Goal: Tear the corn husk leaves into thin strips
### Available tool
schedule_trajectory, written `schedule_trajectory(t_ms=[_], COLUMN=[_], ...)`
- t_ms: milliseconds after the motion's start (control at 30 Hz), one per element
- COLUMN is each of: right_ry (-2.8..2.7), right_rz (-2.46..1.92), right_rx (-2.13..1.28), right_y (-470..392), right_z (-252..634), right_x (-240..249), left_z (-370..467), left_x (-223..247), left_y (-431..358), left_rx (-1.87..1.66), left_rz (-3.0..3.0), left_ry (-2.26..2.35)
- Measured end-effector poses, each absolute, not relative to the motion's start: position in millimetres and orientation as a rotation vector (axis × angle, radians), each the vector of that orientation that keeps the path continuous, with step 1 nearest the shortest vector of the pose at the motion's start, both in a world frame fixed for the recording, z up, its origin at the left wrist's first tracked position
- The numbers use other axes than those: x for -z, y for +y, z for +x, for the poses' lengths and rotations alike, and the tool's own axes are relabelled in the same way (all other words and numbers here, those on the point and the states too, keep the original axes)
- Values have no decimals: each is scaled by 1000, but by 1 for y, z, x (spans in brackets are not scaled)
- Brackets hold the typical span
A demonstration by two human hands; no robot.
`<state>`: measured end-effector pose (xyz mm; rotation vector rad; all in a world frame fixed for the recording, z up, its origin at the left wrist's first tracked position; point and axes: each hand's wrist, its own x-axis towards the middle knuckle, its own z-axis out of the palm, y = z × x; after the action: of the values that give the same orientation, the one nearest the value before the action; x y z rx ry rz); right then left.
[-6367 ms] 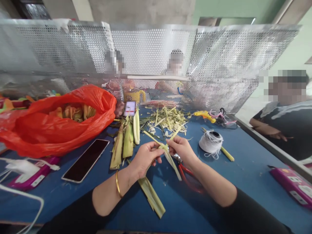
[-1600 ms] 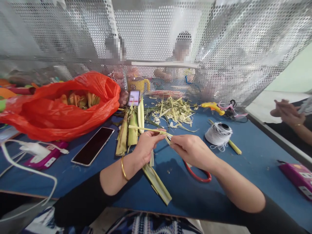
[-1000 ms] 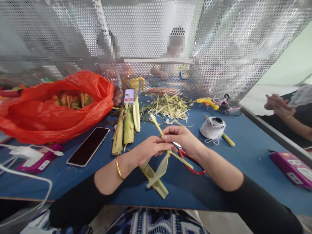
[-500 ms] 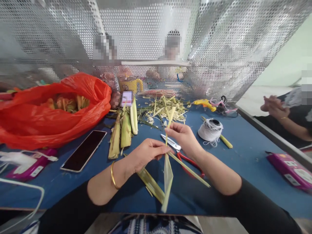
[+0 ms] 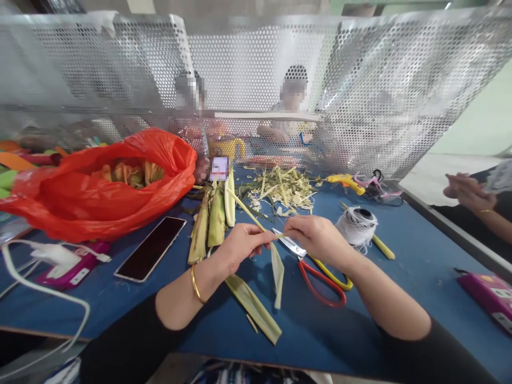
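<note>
My left hand (image 5: 247, 244) pinches a pale green leaf strip (image 5: 277, 272) between thumb and fingertips. A folded, wider part of it hangs below the fingers, and a narrow end slants up to the left. My right hand (image 5: 314, 233) is closed on another narrow end, held taut just right of the left fingertips. Scissors (image 5: 296, 249) with red and yellow handles lie partly under my right hand. Below my left wrist, a flat leaf piece (image 5: 258, 312) rests on the blue table (image 5: 320, 336).
Leaf sheaths (image 5: 216, 216) and a scrap heap (image 5: 284, 189) lie behind my hands. Left are a red plastic bag (image 5: 100, 208), a phone (image 5: 151, 249) and a charger (image 5: 50, 258). Right are white thread (image 5: 357, 226) and a yellow glue gun (image 5: 347, 183). Another person's hands (image 5: 470, 191) show beyond the edge.
My right hand has gone from above the left hand to beside it, pulling a narrow end rightward. The other narrow end now points up-left. The view has tilted up slightly.
</note>
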<state>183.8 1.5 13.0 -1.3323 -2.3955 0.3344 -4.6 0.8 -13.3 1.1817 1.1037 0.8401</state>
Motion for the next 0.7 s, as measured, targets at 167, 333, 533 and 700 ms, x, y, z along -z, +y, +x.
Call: schedule_trajectory(t_ms=[167, 333, 533, 700], right_ry=[-2424, -2259, -2592, -2539], right_rz=[-1152, -1004, -766, -724], right_rx=[319, 560, 702, 727], right_y=[6, -10, -20, -15], right_z=[184, 174, 154, 151], right_x=[-4, -12, 0, 15], left_z=[-6, -7, -5, -2], left_x=[11, 5, 4, 6], left_y=[1, 3, 3, 3], left_rx=[-851, -908, -981, -949], left_rz=[1025, 738, 732, 713], left_ry=[1042, 935, 758, 785])
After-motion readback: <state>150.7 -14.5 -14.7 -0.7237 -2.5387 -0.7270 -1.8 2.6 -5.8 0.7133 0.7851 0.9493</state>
